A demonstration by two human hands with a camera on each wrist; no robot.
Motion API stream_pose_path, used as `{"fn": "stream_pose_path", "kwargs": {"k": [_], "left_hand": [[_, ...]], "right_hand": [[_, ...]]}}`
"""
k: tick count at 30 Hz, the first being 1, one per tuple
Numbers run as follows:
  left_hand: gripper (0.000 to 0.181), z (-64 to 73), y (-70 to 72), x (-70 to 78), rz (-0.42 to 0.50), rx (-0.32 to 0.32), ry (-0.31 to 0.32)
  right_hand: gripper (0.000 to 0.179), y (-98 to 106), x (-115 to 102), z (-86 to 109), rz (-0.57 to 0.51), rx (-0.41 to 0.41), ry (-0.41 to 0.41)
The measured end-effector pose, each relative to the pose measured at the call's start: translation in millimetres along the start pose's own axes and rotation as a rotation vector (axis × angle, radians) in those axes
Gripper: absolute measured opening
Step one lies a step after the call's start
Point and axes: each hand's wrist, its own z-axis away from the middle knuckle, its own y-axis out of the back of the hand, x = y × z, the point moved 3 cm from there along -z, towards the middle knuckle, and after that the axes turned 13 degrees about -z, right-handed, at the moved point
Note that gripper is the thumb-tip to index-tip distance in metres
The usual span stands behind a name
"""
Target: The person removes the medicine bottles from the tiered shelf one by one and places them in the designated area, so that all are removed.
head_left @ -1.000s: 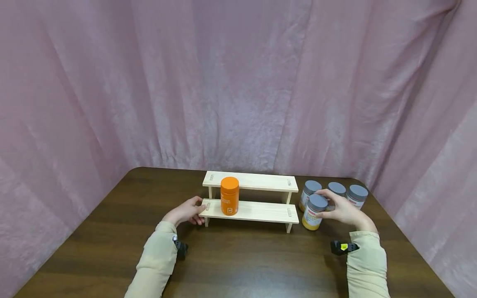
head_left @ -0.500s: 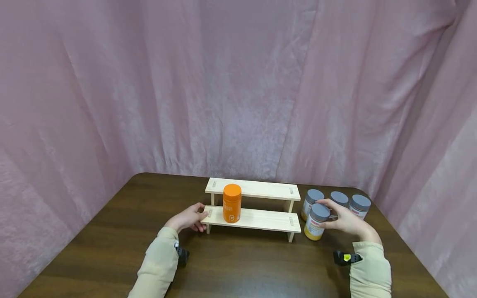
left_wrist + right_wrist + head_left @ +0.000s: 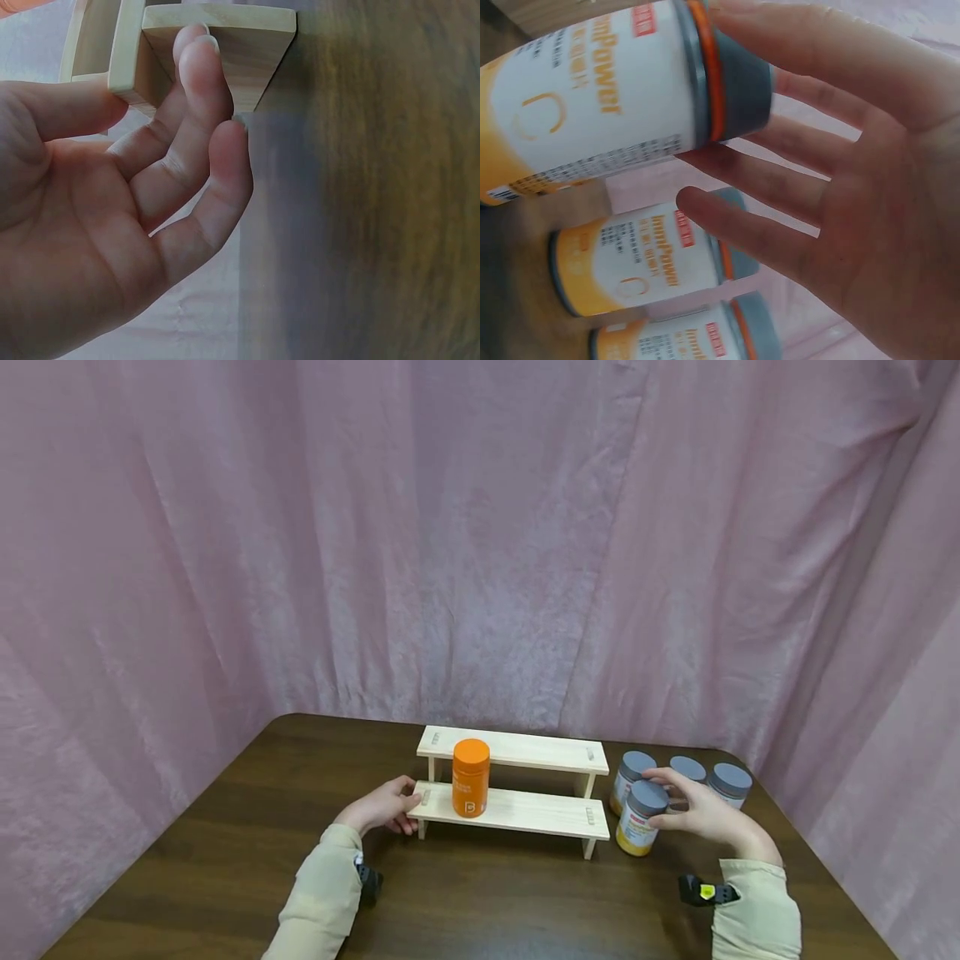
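Observation:
A two-tier wooden shelf (image 3: 525,814) stands near the table's back edge. On its lower board sits an orange jar (image 3: 470,781) with an orange lid, upright. My left hand (image 3: 384,806) grips the left end of that lower board; in the left wrist view, the thumb (image 3: 90,109) presses the board's edge and the fingers curl by its leg. To the right of the shelf, my right hand (image 3: 701,814) pinches the grey lid of a white-and-yellow supplement bottle (image 3: 637,827) between thumb and fingers. In the right wrist view the bottle (image 3: 592,90) is close to the palm.
Behind the held bottle are three similar bottles: one grey-lidded bottle (image 3: 636,767) beside the shelf, another bottle (image 3: 687,767) in the middle, and one more bottle (image 3: 731,783) at the right. A pink curtain (image 3: 480,543) hangs behind the brown table (image 3: 480,902).
The head view has tilted slightly, so everything sits lower and a bit further right in it. Both hands keep their holds on the shelf and the bottle.

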Motion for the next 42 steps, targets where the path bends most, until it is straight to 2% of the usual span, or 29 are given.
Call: {"fn": "stream_pose_path", "kwargs": {"k": [4,5,7,17,27,33,37,42], "left_hand": [[0.038,2.8,-1.5,6.4,-0.009,0.02,0.02],[0.036,3.3,-2.5,9.4,-0.025,0.038,0.06],[0.034,2.0,-3.9,12.0,-0.034,0.049,0.069],[0.031,-3.9,-7.1,14.3,-0.037,0.066,0.078],[0.029,-7.6,-11.1,15.3,-0.002,0.055,0.054],[0.03,-8.0,-10.3,17.7,-0.005,0.051,0.043],[0.03,-9.1,-10.0,17.8,-0.002,0.054,0.045],[0.03,-11.4,-10.6,16.1,-0.003,0.058,0.053]], "right_hand": [[0.066,3,-8,-0.2,0.047,0.03,0.022],[0.065,4,-10,0.3,0.061,0.041,0.024],[0.064,5,-12,1.5,0.083,0.066,0.027],[0.054,4,-25,-2.5,0.15,0.133,0.068],[0.03,-17,-48,-20.0,0.275,0.219,0.281],[0.025,-35,-55,-33.5,0.294,0.215,0.39],[0.022,-48,-57,-42.0,0.302,0.203,0.435],[0.02,-60,-59,-48.8,0.325,0.224,0.447]]}}
